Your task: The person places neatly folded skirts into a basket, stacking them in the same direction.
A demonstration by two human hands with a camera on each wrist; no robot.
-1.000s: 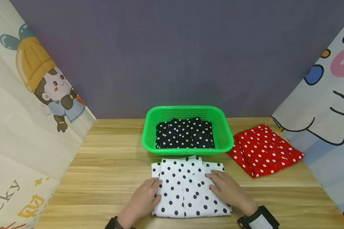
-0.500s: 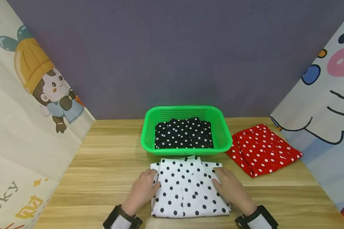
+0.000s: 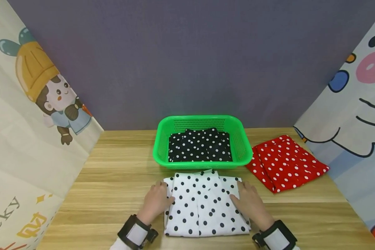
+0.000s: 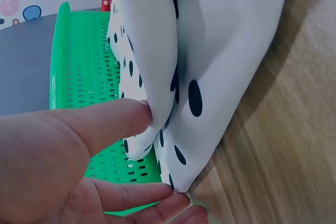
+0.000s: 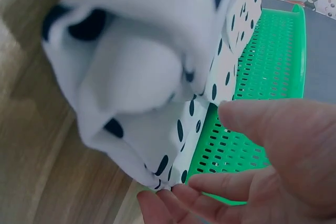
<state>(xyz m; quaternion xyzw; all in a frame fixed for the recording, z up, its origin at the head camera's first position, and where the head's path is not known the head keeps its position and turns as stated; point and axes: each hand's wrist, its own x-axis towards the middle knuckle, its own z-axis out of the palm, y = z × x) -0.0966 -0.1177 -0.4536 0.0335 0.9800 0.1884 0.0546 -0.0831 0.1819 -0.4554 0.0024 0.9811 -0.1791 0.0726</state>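
Observation:
A folded white polka-dot cloth (image 3: 206, 208) with black spots lies on the table; its exact kind cannot be told. On its left side my left hand (image 3: 157, 199) pinches the edge, thumb over the top layer and fingertips at the bottom edge in the left wrist view. My right hand (image 3: 251, 201) grips the opposite side in the same way, its thumb against the folds and fingers low at the edge in the right wrist view. Just beyond the cloth stands a green basket (image 3: 245, 147) holding a folded black cloth (image 3: 200, 146) with white dots.
A red polka-dot cloth (image 3: 287, 165) lies folded at the right, against the basket's side. A grey wall (image 3: 193, 62) rises behind the wooden table (image 3: 118, 194). Printed curtains hang at left (image 3: 28, 149) and right (image 3: 362, 139).
Both hands have shifted outward to the cloth's side edges, and their fingers have curled down there. The white cloth, the basket and the red cloth have stayed in place.

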